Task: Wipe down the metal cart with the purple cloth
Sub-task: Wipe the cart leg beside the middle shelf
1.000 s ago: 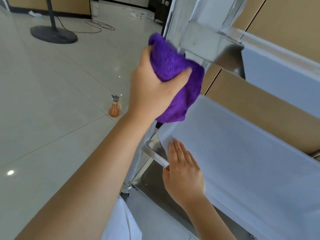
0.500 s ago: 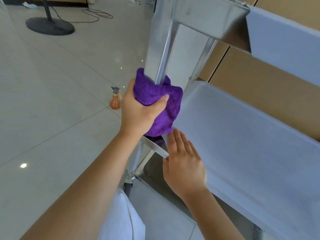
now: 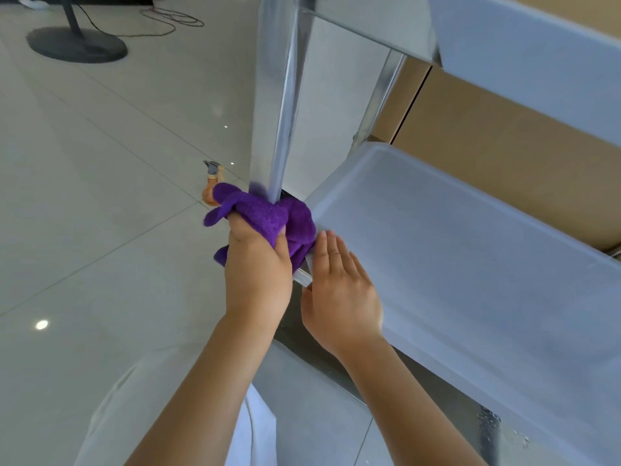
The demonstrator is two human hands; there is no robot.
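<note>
My left hand (image 3: 257, 274) is closed around the crumpled purple microfibre cloth (image 3: 265, 216), thumb pressed into its folds on the right side, fingers curled out of sight behind it. The cloth bunches above and beyond my knuckles, with one loose flap sticking out to the left of the hand and another fold hanging below my thumb. It is pressed against the foot of the shiny square steel upright of the metal cart (image 3: 280, 105), right where that post meets the corner of the middle shelf.

My right hand (image 3: 339, 290) lies just beside the left one, open and flat, fingers straight and close together, resting on the near corner of the pale translucent plastic sheet covering the shelf (image 3: 470, 264). Its fingertips nearly reach the cloth (whether they actually touch it I cannot tell). Under my right palm the bare steel rim of the shelf shows.

Past my left hand, partly hidden behind the cloth, a small orange spray bottle with a grey trigger (image 3: 211, 183) stands on the glossy pale tiled floor (image 3: 100, 196). Far beyond, up to the left, is a dark round stand base (image 3: 77, 47) with a thin cable (image 3: 171, 20) looping away from it. Beyond my right hand, behind the cart, is a tan wall panel (image 3: 487, 146).
</note>
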